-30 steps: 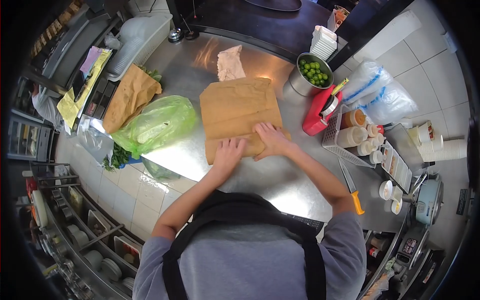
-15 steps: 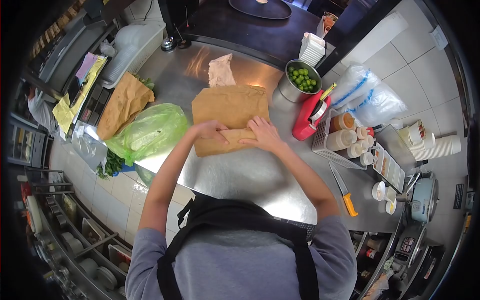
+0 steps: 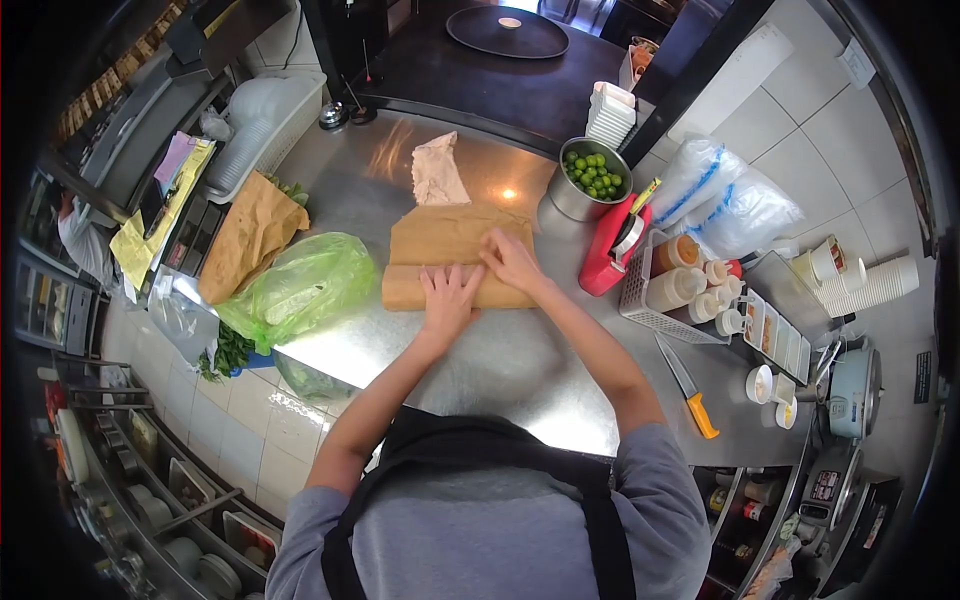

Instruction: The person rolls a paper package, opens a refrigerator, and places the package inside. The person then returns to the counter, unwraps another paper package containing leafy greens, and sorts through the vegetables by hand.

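Fold (image 3: 402, 288) could skew or spring open: uneven pressure or early release. Paper (image 3: 450, 228) on desk (image 3: 520, 365). Left hand (image 3: 450, 298) open, fingers spread on fold, gripping nothing; right hand (image 3: 512, 262) half-curled at fold's upper edge, pinch unclear. Versus earlier: left hand shifted inward from paper's left end; unfolded part shorter.

Restaurant kitchen, stainless steel counter (image 3: 480, 370)

A matte brown rectangular sheet of paper (image 3: 460, 235) lies flat on the shiny metal bench (image 3: 510, 370), its surface lightly creased. Its near part is folded over into a broad band running from side to side.
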Action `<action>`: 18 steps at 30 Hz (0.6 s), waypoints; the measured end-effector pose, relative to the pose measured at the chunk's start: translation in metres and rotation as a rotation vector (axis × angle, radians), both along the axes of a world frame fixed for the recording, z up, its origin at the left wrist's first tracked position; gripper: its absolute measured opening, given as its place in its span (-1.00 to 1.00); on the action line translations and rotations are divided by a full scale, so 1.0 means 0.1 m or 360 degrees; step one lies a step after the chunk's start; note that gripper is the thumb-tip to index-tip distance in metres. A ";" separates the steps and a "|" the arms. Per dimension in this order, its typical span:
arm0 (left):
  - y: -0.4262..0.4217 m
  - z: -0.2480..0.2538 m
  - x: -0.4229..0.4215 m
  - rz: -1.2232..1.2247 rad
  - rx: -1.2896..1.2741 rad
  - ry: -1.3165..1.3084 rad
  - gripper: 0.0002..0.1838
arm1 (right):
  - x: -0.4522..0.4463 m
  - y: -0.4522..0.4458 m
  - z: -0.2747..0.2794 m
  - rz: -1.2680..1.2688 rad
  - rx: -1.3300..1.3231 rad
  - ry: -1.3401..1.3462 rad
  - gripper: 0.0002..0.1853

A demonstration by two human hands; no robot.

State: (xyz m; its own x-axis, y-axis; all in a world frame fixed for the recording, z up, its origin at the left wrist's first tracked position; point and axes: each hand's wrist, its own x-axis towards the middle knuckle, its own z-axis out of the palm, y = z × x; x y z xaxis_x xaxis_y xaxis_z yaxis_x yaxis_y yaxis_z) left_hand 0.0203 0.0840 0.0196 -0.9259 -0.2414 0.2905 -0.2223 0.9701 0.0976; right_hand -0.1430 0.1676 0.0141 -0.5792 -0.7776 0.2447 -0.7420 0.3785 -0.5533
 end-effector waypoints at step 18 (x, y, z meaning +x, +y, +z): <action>0.12 0.25 0.28 -0.0403 0.0436 -0.0316 -0.28 | -0.70 0.14 -0.30 -0.0404 0.0283 -0.0649 -0.80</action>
State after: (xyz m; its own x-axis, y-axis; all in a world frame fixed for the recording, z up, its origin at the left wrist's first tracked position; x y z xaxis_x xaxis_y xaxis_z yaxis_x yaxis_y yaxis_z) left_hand 0.0486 0.0956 0.0448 -0.9974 -0.0426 0.0573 -0.0207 0.9406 0.3390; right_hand -0.2131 0.1819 -0.0156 -0.7761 -0.6089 -0.1637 -0.3517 0.6336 -0.6891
